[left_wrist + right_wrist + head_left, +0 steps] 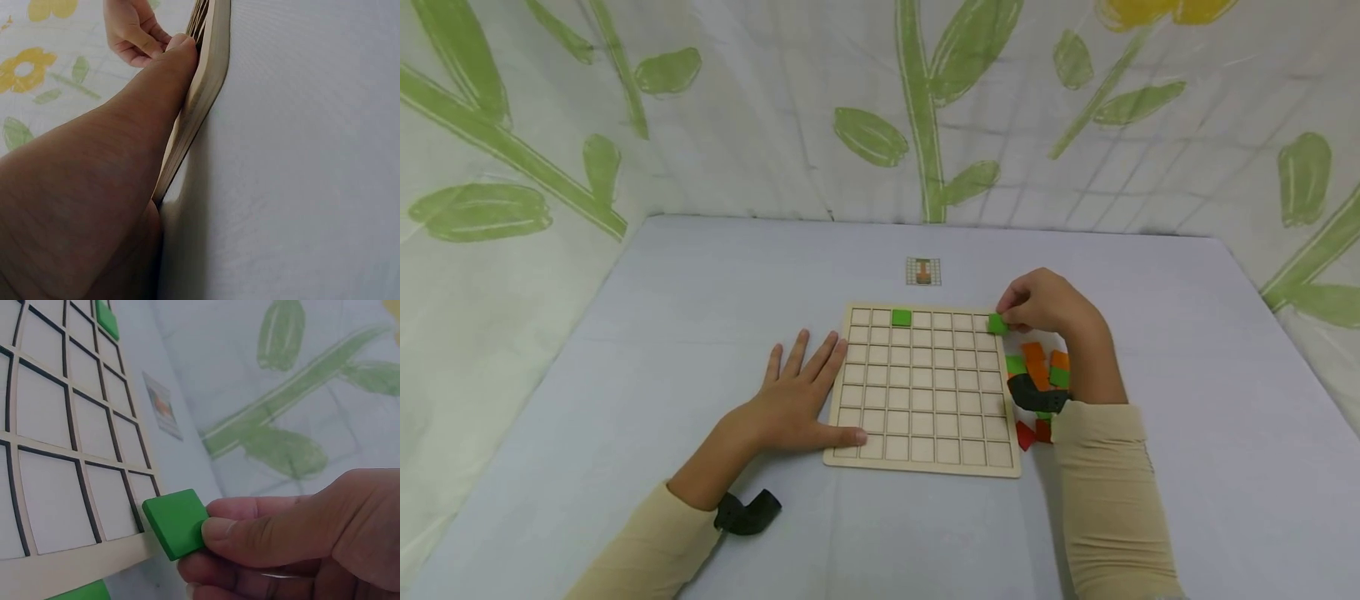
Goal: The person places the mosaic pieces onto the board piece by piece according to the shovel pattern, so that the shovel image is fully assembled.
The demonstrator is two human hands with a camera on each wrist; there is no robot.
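Board (921, 378): one, pale, gridded with square cells, flat on the worktop (737, 292). Left hand (797, 408): fingers spread wide, at the board's left edge, thumb laid over its near left corner; holds nothing. Right hand (1051, 307): narrow, thumb and fingers pinching the held tile (175, 522), green and square, at the board's far right corner; tile tilted, overlapping the rim in view; whether it touches the wood cannot be told. Set tile (901, 317): one, green, in the far row, third cell from the left. Loose tiles, just right of the board: orange tiles (1034, 364), green tiles (1015, 365), red tiles (1025, 436); full count uncertain, the right wrist camera (1033, 393) and sleeve (1101, 467) covering part of them. Card (923, 271): one, small, printed with a coloured pattern on a grid, beyond the board's far edge. Risks, as judged: held tile lowered at its present tilt could catch on the raised rim and sit crooked, or slip from a pinch at one edge only; right forearm, low over the loose tiles, could sweep some aside; a careless shove from the left thumb could skew the board.
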